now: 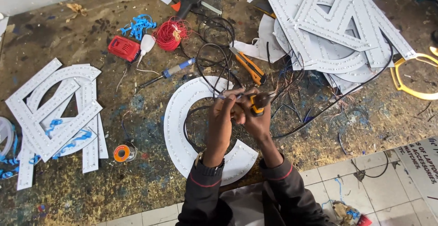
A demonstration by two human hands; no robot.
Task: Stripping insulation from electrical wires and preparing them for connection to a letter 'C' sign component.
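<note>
My left hand and my right hand are held together above a white C-shaped letter panel studded with small lights. The right hand grips a small tool with orange and black handles. The left hand pinches a thin wire end right against the tool's tip. Black wires loop from the hands across the panel and floor. Both sleeves are dark with a red stripe.
White letter panels lie stacked at left and top right. Scattered about are a soldering iron, orange cutters, red wire coil, red battery, glue gun, solder spool and a yellow frame.
</note>
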